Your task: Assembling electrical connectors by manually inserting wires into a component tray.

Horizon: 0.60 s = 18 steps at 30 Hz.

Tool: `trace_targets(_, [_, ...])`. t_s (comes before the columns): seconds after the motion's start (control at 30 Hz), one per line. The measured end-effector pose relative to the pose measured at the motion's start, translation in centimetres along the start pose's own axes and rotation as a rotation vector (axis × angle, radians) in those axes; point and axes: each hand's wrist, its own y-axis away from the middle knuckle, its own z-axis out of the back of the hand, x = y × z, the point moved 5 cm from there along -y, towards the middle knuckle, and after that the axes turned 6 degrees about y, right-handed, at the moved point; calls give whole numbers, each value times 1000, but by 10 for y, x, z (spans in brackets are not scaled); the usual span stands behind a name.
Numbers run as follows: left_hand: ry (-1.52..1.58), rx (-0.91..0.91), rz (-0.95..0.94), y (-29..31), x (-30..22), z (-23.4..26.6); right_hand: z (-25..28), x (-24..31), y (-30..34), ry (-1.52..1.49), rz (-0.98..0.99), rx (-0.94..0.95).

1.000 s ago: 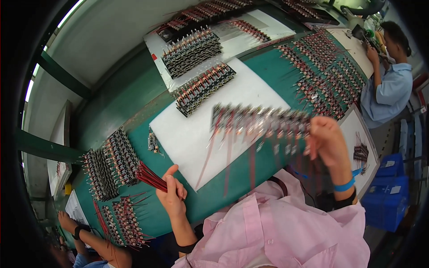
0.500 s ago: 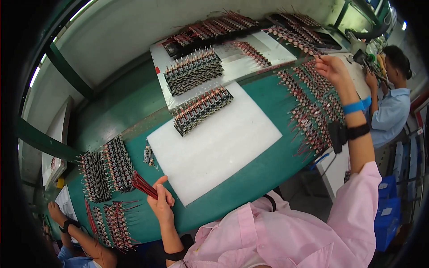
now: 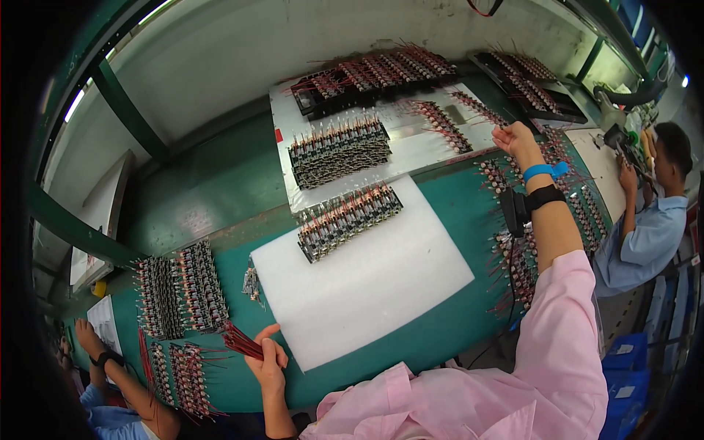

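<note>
My left hand [image 3: 270, 361] is closed around a bundle of thin red and black wires [image 3: 242, 342], just off the left corner of a white foam sheet [image 3: 381, 304]. Out at the far right, my right hand [image 3: 519, 139] pinches the near end of a strip of small round parts with red wires [image 3: 478, 108], which slants over the metal plate [image 3: 411, 147]. Beside it lies a similar strip [image 3: 444, 126]. A circuit board panel [image 3: 350, 222] with upright components rests on the foam's far part. Behind that stands a stack of such panels [image 3: 340, 154].
More panels [image 3: 183, 290] and wired strips [image 3: 187, 378] lie at the left of the green mat. Several wired strips [image 3: 524, 271] lie along its right side, and black trays [image 3: 378, 77] of them stand at the back. One co-worker [image 3: 642, 198] is at right; another's arm [image 3: 125, 381] shows at left.
My right hand has come leftward and nearer, bringing the strip from the back black tray over the metal plate. My left hand keeps the wires. The whole view has shifted.
</note>
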Motion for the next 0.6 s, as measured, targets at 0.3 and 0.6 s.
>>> trace_targets(0.3, [-8,11,-1,1,1,-3,0,-25,-32,12,-76,8])
trace_targets(0.6, [-15,17,6,1,1,-4,-4,-25,-22,142,-108,49])
